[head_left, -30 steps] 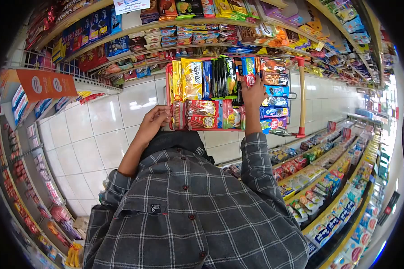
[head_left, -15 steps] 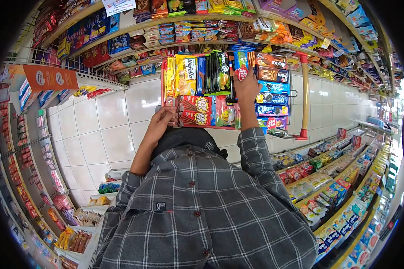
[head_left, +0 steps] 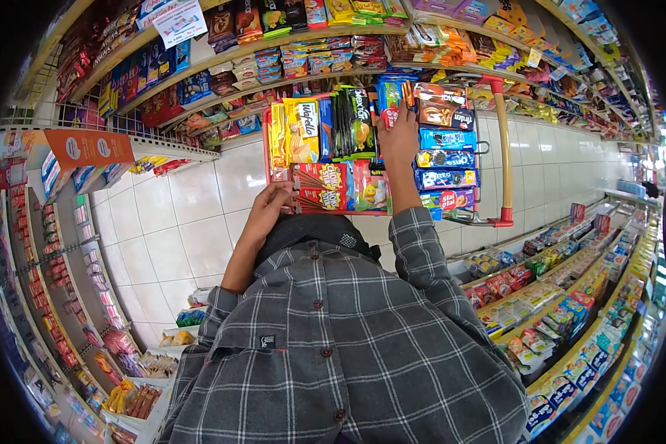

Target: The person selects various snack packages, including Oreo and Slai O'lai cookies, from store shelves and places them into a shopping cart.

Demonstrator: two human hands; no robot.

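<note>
A shopping cart (head_left: 265,137) packed with snack packets is in front of me. My right hand (head_left: 398,139) reaches over its middle, fingers stretched onto a blue packet with a red label (head_left: 390,117) and thin orange-brown packets (head_left: 408,93). Left of it stand dark Nextar packets (head_left: 359,118) and a yellow Wafello packet (head_left: 303,129). Brown biscuit packs (head_left: 444,111) and blue packs (head_left: 446,159) lie to its right. My left hand (head_left: 268,209) is at the cart's near left corner, fingers bent beside red stick-snack packets (head_left: 322,185); its grip is partly hidden.
Shelves of packaged snacks (head_left: 303,63) rise just beyond the cart. The cart's yellow-and-red handle (head_left: 506,152) is on the right. An orange display box (head_left: 89,148) projects at left. Stocked racks (head_left: 547,303) line the right side, and white floor tiles (head_left: 177,200) show between.
My right hand has shifted slightly left and forward over the packets, its fingers at the thin orange-brown ones. My left hand stays at the near left corner. The view has tilted slightly.
</note>
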